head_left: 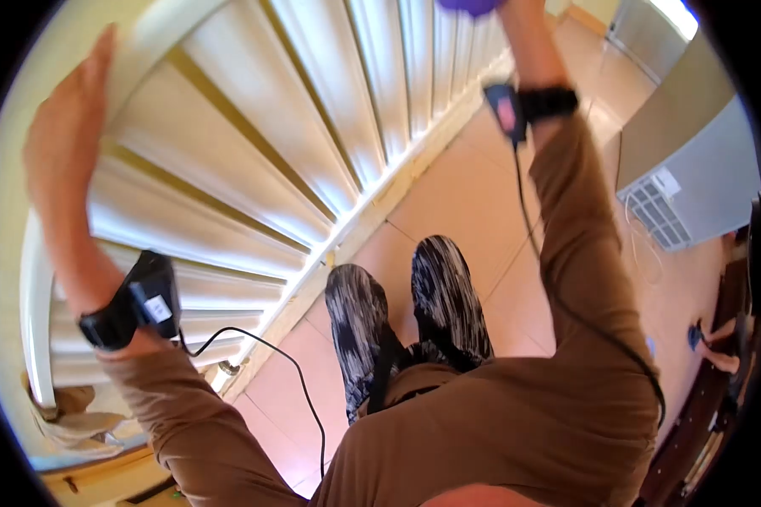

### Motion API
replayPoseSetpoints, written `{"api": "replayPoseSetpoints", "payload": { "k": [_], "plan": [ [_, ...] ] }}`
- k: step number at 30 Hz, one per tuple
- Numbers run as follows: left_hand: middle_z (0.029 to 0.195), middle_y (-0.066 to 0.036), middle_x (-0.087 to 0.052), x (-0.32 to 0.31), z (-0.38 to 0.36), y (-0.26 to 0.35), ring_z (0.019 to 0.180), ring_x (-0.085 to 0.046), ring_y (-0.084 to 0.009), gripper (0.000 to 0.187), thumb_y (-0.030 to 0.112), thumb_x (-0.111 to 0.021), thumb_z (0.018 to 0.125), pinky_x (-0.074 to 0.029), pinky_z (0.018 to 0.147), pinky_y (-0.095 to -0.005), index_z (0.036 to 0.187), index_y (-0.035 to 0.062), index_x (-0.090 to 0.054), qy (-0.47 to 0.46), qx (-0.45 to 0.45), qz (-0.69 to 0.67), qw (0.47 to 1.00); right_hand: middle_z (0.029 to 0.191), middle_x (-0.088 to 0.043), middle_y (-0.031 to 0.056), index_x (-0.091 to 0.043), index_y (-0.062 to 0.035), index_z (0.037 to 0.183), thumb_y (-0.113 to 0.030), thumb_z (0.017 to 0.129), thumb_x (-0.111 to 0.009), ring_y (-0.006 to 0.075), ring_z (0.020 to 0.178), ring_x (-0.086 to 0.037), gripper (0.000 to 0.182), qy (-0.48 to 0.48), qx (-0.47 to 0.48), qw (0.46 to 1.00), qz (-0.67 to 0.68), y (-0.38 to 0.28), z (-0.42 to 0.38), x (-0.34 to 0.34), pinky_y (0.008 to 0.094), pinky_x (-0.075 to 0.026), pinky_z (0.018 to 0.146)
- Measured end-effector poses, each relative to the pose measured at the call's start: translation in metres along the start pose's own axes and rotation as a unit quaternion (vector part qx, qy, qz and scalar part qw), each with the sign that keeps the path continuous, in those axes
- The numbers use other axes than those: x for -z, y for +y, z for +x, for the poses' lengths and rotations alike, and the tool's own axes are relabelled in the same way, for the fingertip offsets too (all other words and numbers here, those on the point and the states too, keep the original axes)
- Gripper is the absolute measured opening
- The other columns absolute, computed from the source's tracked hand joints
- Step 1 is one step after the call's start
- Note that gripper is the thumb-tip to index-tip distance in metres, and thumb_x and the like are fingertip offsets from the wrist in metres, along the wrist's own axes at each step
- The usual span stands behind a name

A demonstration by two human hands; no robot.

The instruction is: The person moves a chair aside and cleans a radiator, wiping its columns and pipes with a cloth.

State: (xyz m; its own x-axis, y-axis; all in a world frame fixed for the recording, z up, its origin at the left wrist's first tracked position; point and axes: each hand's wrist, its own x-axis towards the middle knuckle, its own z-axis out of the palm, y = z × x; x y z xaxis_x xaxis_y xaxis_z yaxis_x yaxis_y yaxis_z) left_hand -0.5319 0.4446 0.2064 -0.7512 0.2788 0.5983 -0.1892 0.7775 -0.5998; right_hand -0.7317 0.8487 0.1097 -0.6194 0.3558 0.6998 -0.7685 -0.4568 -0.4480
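My left hand (68, 139) is raised at the upper left with its fingers stretched out, along the top edge of a white radiator (254, 135) with broad upright fins. Nothing shows in its palm. At the top edge of the view my right hand (520, 7) is mostly cut off. Beside it, at the radiator's far end, is a purple cloth (469, 5), gripped by that hand whose fingers are out of sight. Each wrist wears a black strap with a small cabled box.
Pink floor tiles (448, 190) lie under my patterned shoes (448, 287). A grey appliance (693, 169) with a vent grille and a loose white cable stands on the right. Cloth (76, 422) lies at the radiator's lower left. Another person's bare leg (720, 342) shows at the right edge.
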Motion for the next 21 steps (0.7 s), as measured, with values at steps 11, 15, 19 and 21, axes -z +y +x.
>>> {"api": "replayPoseSetpoints", "payload": {
  "k": [11,15,19,21],
  "plan": [
    [0.103,-0.017,-0.065,0.053,-0.016,0.039,0.093,-0.060,-0.0369,0.042,0.046,-0.037,0.097,-0.046,0.080,-0.0458,0.114,0.0142,-0.059,-0.064,0.128,-0.199,0.970,0.127,-0.049,0.0173,-0.056,-0.0042,0.121,-0.034,0.088,-0.057,0.0395,0.120,-0.039,0.044,0.054,0.190,0.903,-0.383,0.042,-0.169,-0.159,0.0467,-0.028,0.104],
    [0.121,-0.011,-0.059,0.054,-0.060,0.046,0.110,-0.055,-0.0307,0.032,0.024,-0.056,0.090,-0.044,0.090,-0.0422,0.118,0.0090,-0.057,0.174,0.023,-0.182,0.967,0.131,-0.048,0.0164,-0.056,-0.0089,0.125,-0.032,0.087,-0.060,0.0389,0.121,-0.040,0.045,-0.052,0.113,0.894,-0.431,0.043,-0.220,-0.119,0.0469,-0.029,0.103],
    [0.130,-0.013,-0.052,0.062,-0.137,0.074,0.121,-0.049,-0.0326,0.039,0.006,-0.064,0.080,-0.040,0.098,-0.0439,0.119,0.0081,-0.057,0.186,0.024,-0.307,0.933,0.131,-0.050,0.0181,-0.054,-0.0099,0.129,-0.032,0.088,-0.060,0.0388,0.121,-0.041,0.047,-0.095,0.064,0.867,-0.484,0.064,-0.287,-0.069,0.0468,-0.029,0.102],
    [0.128,-0.014,-0.053,0.055,-0.193,0.099,0.120,-0.050,-0.0331,0.041,0.005,-0.066,0.078,-0.042,0.098,-0.0438,0.117,0.0079,-0.058,0.133,0.014,-0.370,0.919,0.130,-0.050,0.0193,-0.053,-0.0100,0.131,-0.032,0.089,-0.059,0.0396,0.119,-0.042,0.048,-0.115,0.037,0.828,-0.548,0.067,-0.307,-0.056,0.0471,-0.030,0.102]
  ]
}}
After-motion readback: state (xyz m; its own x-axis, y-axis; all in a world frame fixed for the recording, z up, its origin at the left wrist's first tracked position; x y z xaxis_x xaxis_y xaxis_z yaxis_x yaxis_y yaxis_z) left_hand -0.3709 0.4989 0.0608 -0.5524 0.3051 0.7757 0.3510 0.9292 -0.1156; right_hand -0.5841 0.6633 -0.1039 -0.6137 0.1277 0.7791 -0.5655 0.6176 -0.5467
